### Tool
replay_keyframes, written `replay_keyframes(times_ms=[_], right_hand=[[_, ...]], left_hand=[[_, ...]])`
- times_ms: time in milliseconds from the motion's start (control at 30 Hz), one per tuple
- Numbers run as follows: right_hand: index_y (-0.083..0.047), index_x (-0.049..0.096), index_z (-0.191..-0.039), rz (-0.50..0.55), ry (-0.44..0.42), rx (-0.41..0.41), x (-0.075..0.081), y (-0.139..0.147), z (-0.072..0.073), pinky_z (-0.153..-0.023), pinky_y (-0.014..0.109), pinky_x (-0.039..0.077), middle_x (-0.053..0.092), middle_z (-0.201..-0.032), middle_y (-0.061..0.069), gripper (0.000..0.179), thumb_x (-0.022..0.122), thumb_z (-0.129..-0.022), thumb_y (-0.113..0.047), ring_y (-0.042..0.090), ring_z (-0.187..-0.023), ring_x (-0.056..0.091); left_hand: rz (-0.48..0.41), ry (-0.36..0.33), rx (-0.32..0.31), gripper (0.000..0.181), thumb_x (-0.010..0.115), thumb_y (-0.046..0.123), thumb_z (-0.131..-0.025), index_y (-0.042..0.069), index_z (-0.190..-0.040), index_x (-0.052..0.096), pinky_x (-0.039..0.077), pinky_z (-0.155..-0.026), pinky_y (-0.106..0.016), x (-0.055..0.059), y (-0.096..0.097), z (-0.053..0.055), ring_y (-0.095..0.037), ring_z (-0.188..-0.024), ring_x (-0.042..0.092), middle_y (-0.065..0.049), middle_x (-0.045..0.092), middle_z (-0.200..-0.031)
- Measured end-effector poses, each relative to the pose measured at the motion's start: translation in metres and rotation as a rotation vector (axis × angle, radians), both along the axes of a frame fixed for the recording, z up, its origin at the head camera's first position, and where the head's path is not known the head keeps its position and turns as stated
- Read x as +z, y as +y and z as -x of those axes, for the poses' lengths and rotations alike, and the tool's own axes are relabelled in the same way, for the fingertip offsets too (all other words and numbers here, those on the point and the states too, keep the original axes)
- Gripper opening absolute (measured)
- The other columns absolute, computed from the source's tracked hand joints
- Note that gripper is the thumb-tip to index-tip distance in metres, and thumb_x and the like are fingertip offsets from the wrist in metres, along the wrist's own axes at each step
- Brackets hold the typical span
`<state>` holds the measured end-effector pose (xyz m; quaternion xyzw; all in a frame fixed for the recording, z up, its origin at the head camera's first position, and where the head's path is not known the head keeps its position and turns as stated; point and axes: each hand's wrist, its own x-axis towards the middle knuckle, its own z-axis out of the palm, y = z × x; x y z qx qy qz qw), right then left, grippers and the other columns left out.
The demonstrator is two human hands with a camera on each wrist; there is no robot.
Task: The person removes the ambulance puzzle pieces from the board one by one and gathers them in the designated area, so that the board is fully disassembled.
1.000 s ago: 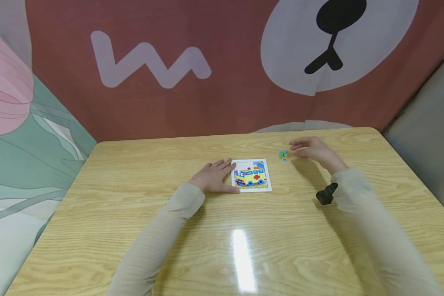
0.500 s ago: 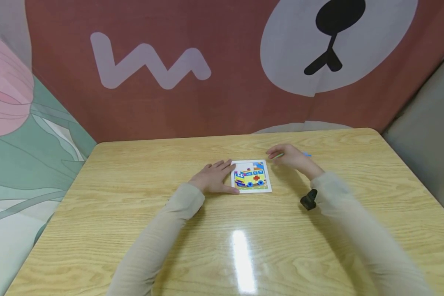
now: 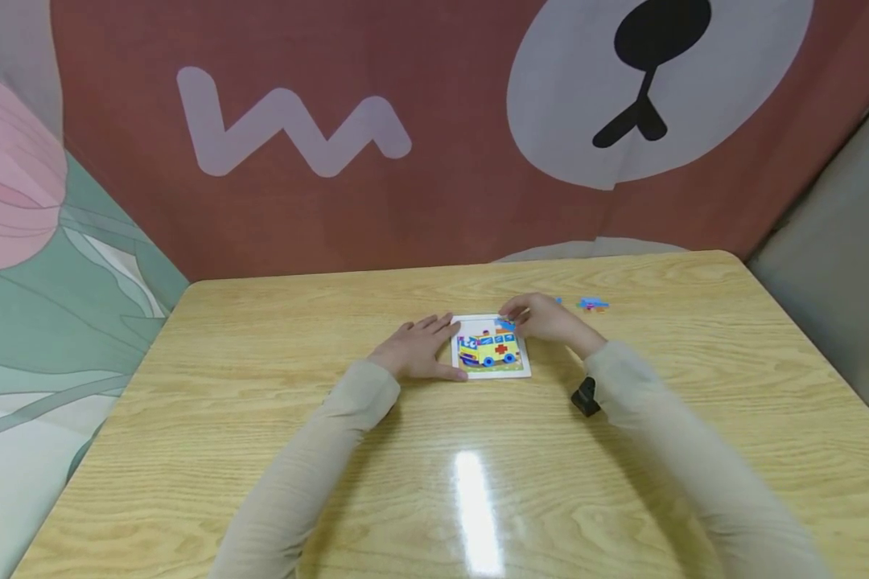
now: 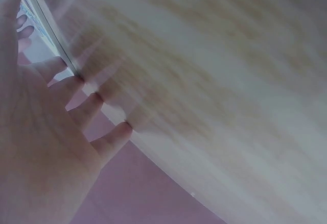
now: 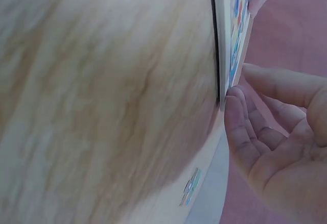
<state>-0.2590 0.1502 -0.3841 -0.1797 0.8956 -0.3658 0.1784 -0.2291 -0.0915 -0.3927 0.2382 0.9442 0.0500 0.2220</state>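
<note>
A square white-framed jigsaw puzzle [image 3: 527, 368] with a yellow ambulance picture lies on the table. White backing shows at its upper left. My left hand [image 3: 423, 347] rests along the frame's left edge, fingers spread and straight; the left wrist view shows its palm [image 4: 41, 117] beside the frame edge. My right hand [image 3: 546, 318] is at the frame's upper right corner. In the right wrist view, its thumb and bent fingers [image 5: 242, 132] meet at that corner; whether they pinch a piece or the frame itself is unclear.
Loose puzzle pieces [image 3: 592, 303], blue with pink and orange, lie behind the right hand, and a blue bit peeks out beside its knuckles. Greenish-blue pieces [image 5: 190, 187] show in the right wrist view. A red cartoon-print backdrop [image 3: 463, 217] stands behind the wooden table [image 3: 261, 402].
My right hand has moved left from beside the loose pieces to the puzzle's upper right corner, uncovering pieces behind it. The green piece is no longer visible in the head view. My left hand stays put.
</note>
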Motion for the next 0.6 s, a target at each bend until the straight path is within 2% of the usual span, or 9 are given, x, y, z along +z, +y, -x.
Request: replay_keyframes(times_ms=[400, 600], right_hand=[[0.005, 0.061, -0.118, -0.098, 0.024, 0.035, -0.0005, -0.0058, 0.0024, -0.079, 0.034, 0.051, 0.062, -0.113, 0.022, 0.033, 0.062, -0.085, 0.007, 0.03, -0.096, 0.058], [0.006, 0.061, -0.119, -0.127, 0.039, 0.053, -0.0004, -0.0075, 0.0046, -0.078, 0.032, 0.05, 0.062, -0.109, 0.022, 0.035, 0.061, -0.084, 0.01, 0.027, -0.092, 0.057]], left_hand=[[-0.003, -0.013, 0.007, 0.097, 0.049, 0.075, -0.082, 0.026, -0.155, 0.008, 0.01, -0.122, -0.049, 0.0007, 0.0, -0.0008, -0.021, -0.151, 0.005, 0.005, 0.001, -0.163], [-0.003, -0.014, 0.008, 0.097, 0.049, 0.074, -0.082, 0.026, -0.155, 0.008, 0.01, -0.122, -0.049, 0.0022, -0.0004, -0.0016, -0.021, -0.152, 0.004, 0.005, 0.001, -0.163]])
